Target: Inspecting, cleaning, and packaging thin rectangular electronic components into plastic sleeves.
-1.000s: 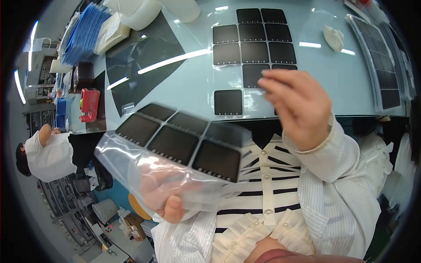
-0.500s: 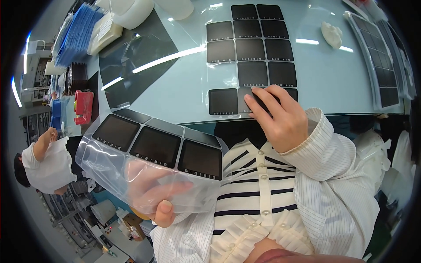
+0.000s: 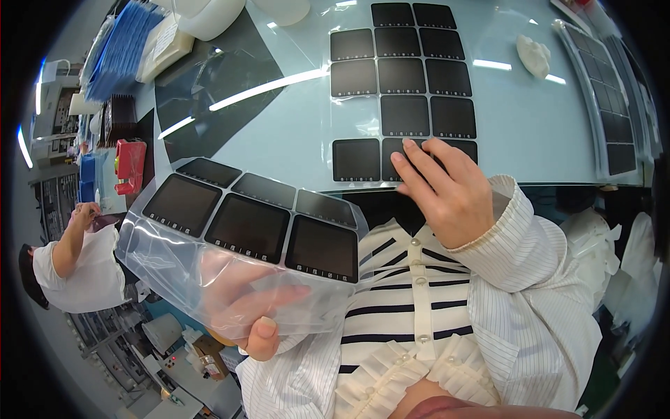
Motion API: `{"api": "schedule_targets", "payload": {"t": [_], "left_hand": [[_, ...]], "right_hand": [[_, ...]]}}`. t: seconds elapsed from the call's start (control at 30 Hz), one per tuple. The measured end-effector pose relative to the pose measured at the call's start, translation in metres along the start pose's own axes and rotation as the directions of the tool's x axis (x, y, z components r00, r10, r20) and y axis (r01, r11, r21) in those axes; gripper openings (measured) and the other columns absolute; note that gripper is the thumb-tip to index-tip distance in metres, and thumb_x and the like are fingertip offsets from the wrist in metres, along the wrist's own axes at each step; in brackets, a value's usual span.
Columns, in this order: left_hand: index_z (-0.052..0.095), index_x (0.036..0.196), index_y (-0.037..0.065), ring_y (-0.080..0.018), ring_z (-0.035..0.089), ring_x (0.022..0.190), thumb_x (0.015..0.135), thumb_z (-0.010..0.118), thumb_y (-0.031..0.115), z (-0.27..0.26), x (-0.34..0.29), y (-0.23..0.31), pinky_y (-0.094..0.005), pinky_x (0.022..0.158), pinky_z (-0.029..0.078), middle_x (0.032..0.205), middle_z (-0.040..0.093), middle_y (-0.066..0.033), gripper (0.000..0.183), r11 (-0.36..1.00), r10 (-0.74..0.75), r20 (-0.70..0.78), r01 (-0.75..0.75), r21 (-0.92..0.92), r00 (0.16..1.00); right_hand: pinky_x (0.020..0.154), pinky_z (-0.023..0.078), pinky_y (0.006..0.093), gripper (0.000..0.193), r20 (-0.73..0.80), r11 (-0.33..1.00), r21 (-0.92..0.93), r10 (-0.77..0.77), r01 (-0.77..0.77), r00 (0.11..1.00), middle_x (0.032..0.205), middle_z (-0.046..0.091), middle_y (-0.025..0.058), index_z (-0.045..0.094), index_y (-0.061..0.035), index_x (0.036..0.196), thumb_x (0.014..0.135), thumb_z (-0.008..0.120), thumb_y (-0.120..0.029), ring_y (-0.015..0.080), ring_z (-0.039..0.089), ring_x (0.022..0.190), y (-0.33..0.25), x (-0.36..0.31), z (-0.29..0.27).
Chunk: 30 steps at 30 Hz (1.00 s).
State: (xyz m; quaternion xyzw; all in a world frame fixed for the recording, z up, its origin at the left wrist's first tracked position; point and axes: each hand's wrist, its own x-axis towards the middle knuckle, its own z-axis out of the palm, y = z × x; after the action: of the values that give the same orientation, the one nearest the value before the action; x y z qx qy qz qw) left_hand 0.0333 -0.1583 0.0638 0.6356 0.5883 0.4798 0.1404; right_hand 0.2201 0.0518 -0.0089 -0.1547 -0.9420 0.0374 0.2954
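Observation:
My left hand (image 3: pixel 262 339) is closed on the lower edge of a clear plastic sheet (image 3: pixel 171 262), its thumb in front and its fingers showing blurred through the film. Dark, rounded rectangular panels (image 3: pixel 248 227) with small light marks along one edge sit in rows on this sheet, which is tilted off the table. My right hand (image 3: pixel 453 192) rests with fingers stretched over the bottom row of a second clear sheet of like dark panels (image 3: pixel 405 115) lying flat on the table. Its fingertips cover part of two panels. A gap shows in that sheet's left column.
The glass-topped table (image 3: pixel 530 140) carries a crumpled white wad (image 3: pixel 533 57) and a stack of panel sheets (image 3: pixel 614 105) at right. At left stand blue sheets (image 3: pixel 125 52), a red tape dispenser (image 3: pixel 130 166) and white containers (image 3: pixel 209 17). Another person (image 3: pixel 80 269) works at far left.
The sheet in my left hand has tilted slightly, showing more of its far row. My right hand has barely shifted. At far left, the other person's hand now shows a dark item.

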Motion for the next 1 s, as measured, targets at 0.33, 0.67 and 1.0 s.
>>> {"api": "schedule_targets", "payload": {"t": [0.33,0.67,1.0], "left_hand": [[0.067,0.081,-0.004,-0.0221,0.051,0.059,0.081,0.043,0.023,0.012,0.027,0.006,-0.0308,0.054,0.038,0.081,0.056,-0.021,0.036,0.971,0.167,0.12,-0.184,0.152,0.979],[0.067,0.095,-0.004,-0.0318,0.065,0.082,0.088,0.048,0.023,0.03,0.031,0.018,-0.0361,0.072,0.052,0.094,0.064,-0.0196,0.034,0.997,-0.077,0.126,0.08,-0.019,0.989],[0.07,0.087,0.002,-0.0236,0.06,0.079,0.091,0.039,0.03,0.035,0.021,0.015,-0.0316,0.072,0.046,0.094,0.063,-0.0158,0.043,0.99,-0.116,0.029,0.113,0.089,0.993]], "right_hand": [[0.084,0.048,0.0382,0.046,0.096,0.742,0.67,-0.064,-0.017,0.993,0.115,0.058,0.0215,0.057,0.0076,0.11,0.079,0.067,-0.025,0.0356,0.058,0.099,-0.013,0.028,-0.06],[0.088,0.048,0.0298,0.041,0.626,-0.022,0.779,-0.041,-0.627,0.779,0.115,0.062,0.0142,0.055,0.0027,0.121,0.083,0.065,-0.008,0.0209,0.062,0.101,-0.032,0.022,-0.047],[0.096,0.043,0.0294,0.031,0.769,-0.536,0.485,-0.116,-0.691,0.629,0.114,0.061,0.0111,0.059,0.0003,0.116,0.086,0.062,-0.009,0.017,0.056,0.108,-0.035,0.03,-0.037]]}}
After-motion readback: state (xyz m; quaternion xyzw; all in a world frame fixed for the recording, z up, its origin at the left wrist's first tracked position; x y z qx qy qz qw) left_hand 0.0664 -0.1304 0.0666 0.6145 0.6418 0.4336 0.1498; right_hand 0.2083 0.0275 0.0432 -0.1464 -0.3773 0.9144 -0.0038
